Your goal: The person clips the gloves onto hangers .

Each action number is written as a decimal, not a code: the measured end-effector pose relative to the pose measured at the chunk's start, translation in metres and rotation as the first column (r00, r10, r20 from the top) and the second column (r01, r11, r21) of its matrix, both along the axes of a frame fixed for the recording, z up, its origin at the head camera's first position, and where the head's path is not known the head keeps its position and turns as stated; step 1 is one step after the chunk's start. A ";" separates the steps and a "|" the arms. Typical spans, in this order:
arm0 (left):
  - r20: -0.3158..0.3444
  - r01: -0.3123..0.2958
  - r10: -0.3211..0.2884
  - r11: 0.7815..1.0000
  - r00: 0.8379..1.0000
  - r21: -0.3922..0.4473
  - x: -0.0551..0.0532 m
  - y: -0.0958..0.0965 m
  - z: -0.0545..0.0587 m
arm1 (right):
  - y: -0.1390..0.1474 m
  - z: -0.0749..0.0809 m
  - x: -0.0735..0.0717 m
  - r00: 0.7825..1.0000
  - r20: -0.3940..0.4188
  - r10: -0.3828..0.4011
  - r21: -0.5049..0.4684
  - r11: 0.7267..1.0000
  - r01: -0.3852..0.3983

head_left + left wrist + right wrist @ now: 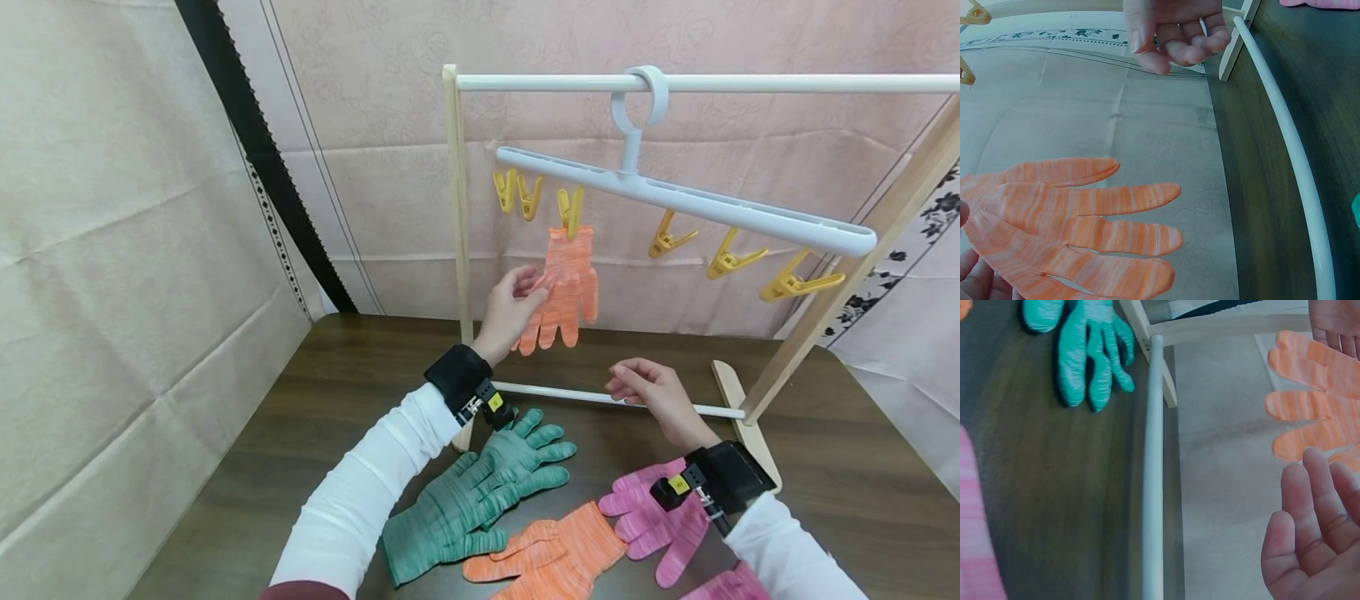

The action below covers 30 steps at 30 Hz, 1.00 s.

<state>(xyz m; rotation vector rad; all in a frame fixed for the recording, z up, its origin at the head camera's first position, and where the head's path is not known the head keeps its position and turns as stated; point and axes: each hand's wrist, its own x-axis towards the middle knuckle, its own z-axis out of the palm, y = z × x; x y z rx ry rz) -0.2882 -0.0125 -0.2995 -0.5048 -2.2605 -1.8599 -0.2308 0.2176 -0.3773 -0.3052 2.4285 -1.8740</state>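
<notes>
An orange striped knit glove (567, 279) hangs fingers-down from a yellow clip (571, 212) under a light blue hanger (686, 200). My left hand (508, 312) pinches the glove's left edge; in the left wrist view the thumb lies at its near side, with other fingers (979, 281) partly hidden by the fabric. To the right and lower, my right hand (660, 400) is held in the air with loosely bent fingers and nothing in it. The right wrist view shows its palm (1322, 562) near the hanging glove, apparently apart from it.
The hanger hooks over the white top bar (525, 82) of a wooden-ended rack (817, 308). Other yellow clips (727, 257) dangle on both sides. On the brown table (247, 500) lie green gloves (480, 492), an orange glove (562, 554) and pink gloves (660, 517).
</notes>
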 end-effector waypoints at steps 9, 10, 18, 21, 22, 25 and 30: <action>-0.070 -0.060 0.059 0.998 0.996 -0.005 -0.002 -0.002 -0.002 | 0.000 -0.001 0.011 1.000 0.013 0.021 0.137 0.990 -0.023; -0.080 -0.068 0.067 0.998 0.995 -0.008 -0.001 -0.002 -0.003 | 0.000 -0.001 0.012 1.000 0.015 0.026 0.150 0.988 -0.028; -0.157 -0.139 0.129 0.988 0.979 -0.060 0.005 -0.005 -0.003 | 0.003 -0.004 0.021 0.995 0.045 0.084 0.180 0.979 -0.091; -0.208 -0.185 0.163 0.978 0.964 -0.091 0.005 -0.006 -0.004 | 0.003 -0.006 0.023 0.993 0.045 0.109 0.184 0.976 -0.116; -0.229 -0.201 0.175 0.974 0.958 -0.099 0.005 -0.006 -0.004 | 0.004 -0.006 0.024 0.992 0.043 0.116 0.189 0.974 -0.122; -0.290 -0.233 0.192 0.966 0.938 -0.113 0.006 -0.006 -0.005 | 0.003 -0.007 0.027 0.989 0.037 0.141 0.208 0.967 -0.146; -0.399 -0.261 0.193 0.958 0.896 -0.122 0.007 -0.005 -0.005 | 0.000 -0.005 0.032 0.981 0.043 0.188 0.232 0.953 -0.193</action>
